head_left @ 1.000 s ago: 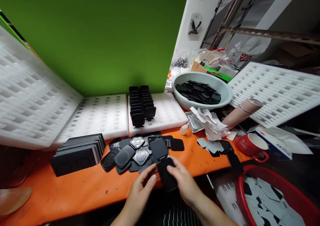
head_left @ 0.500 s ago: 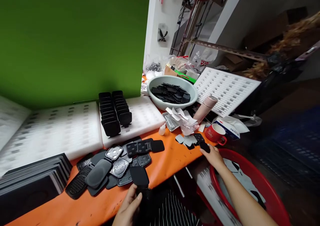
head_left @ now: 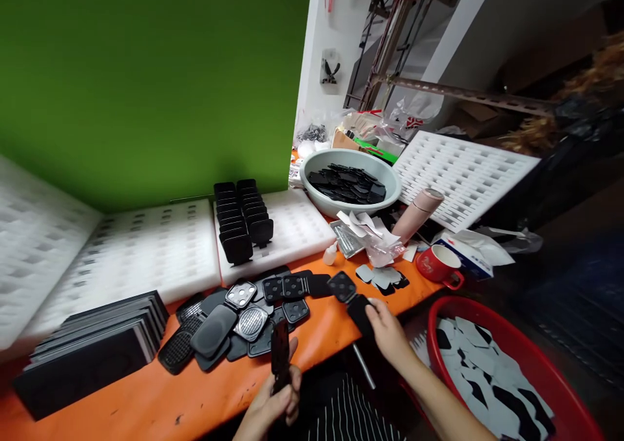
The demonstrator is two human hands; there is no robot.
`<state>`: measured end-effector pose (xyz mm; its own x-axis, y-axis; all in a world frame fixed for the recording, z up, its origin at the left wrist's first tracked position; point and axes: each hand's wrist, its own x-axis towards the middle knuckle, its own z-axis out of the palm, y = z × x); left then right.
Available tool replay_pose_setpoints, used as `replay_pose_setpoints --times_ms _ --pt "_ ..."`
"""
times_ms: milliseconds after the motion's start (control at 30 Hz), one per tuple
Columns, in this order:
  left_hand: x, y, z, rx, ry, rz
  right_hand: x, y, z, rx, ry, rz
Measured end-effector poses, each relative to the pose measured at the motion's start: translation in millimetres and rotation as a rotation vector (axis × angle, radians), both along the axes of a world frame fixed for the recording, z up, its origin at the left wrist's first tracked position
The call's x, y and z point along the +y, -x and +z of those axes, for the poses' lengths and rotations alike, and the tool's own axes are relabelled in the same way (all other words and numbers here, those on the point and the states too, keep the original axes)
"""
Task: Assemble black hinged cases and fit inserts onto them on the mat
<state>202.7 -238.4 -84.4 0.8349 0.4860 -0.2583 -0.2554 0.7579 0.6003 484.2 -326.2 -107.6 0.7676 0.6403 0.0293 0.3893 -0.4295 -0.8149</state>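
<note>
My left hand point(head_left: 273, 399), at the front edge of the orange table point(head_left: 322, 350), is closed around a flat black plate point(head_left: 280, 349) held upright and nearly edge-on. To its right, my right hand point(head_left: 390, 337) grips the lower end of a dark two-part piece point(head_left: 342, 286), whose far half is a rounded square with several round dots. That piece is above the tabletop. Left of both hands lies a pile of black rounded plates point(head_left: 213, 332), some ribbed or dotted. Beyond my right hand are small grey-white rounded pieces point(head_left: 383, 276).
Black plates point(head_left: 236, 247) stand in two rows on a white foam tray point(head_left: 302, 223). Dark panels point(head_left: 88, 376) are stacked at the left. A pale basin point(head_left: 312, 197) holds black pieces. A dropper bottle point(head_left: 330, 254), thermos point(head_left: 419, 214), red mug point(head_left: 435, 264) and red tub point(head_left: 433, 337) are rightward.
My right hand has come left from beside the small pieces, bringing the two-part piece with it. My left hand has turned its plate from face-up to nearly edge-on. The view has shifted slightly.
</note>
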Motion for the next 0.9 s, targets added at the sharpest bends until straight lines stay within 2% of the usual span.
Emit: replay_pose_setpoints --times_ms 100,167,233,333,467,567,633,700,800,833,900 --pt "1 1 9.2 0.083 0.008 -0.100 44 24 2.6 0.051 0.013 0.125" --pt "1 2 11.9 0.132 0.048 -0.077 64 28 6.5 -0.024 -0.008 0.146" --pt "0 3 11.6 0.186 0.069 -0.037 70 28 11.9 -0.145 -0.051 0.148" --pt "1 3 10.1 0.237 0.118 -0.035 54 25 21.5 -0.212 -0.038 0.146" --pt "1 -3 14.1 0.316 0.160 0.021 4 23 30.3 -0.204 0.051 0.119" --pt "1 -10 18.8 0.360 0.161 0.053 -33 30 26.4 -0.108 0.163 0.097" --pt "-1 -14 20.5 0.367 0.171 0.047 -48 40 16.3 -0.003 0.226 0.130" --pt "-2 -18 20.4 0.370 0.168 0.025 -50 49 1.1 0.150 0.238 0.160" --pt "-3 -20 18.7 0.340 0.134 0.002 -38 59 -22.5 0.434 0.242 0.166" --pt "-4 -20 18.4 0.320 0.128 -0.006 -33 59 -27.8 0.489 0.241 0.161" --pt "-3 -19 18.9 0.271 0.135 -0.022 -28 59 -31.6 0.464 0.212 0.170"
